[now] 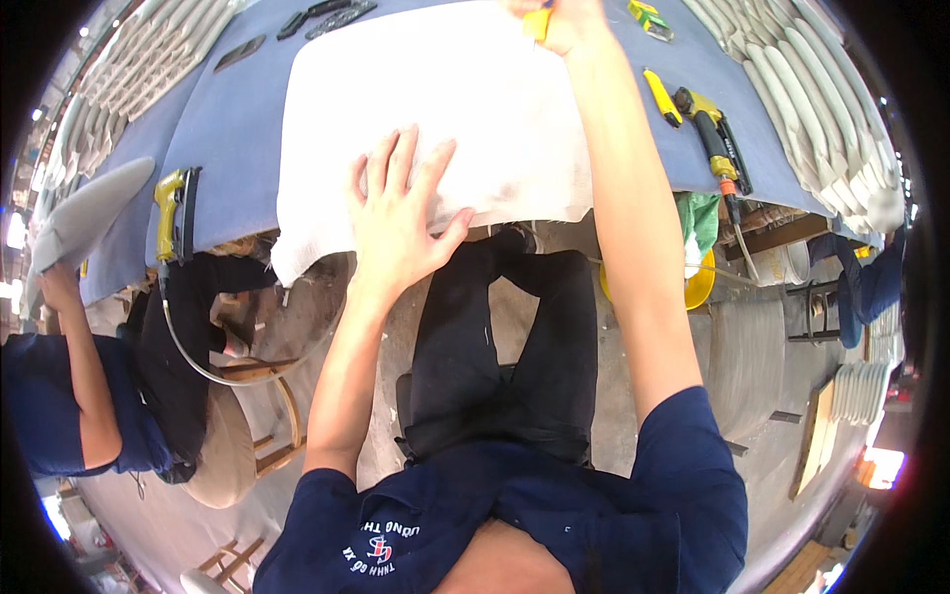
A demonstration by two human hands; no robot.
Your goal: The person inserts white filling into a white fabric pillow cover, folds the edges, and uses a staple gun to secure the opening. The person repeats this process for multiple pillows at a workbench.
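Observation:
A white fabric-covered panel (435, 109), shaped like a seat pad, lies on the blue-covered table in front of me. Loose cloth edging hangs past its near side. My left hand (404, 213) rests flat on the panel's near part, fingers spread, holding nothing. At the far right corner of the panel, my right hand (572, 28) is closed around a small yellow-orange object (537, 24); its kind is hard to make out, and the fingertips are partly cut off by the picture's upper edge.
A yellow utility knife (661, 97) and a yellow-black air stapler (709, 134) lie at right; another air stapler (174, 216) sits at left, its hose drooping below. Stacks of pale padded panels (816, 99) flank the table. A co-worker (79, 396) holds a grey panel at left.

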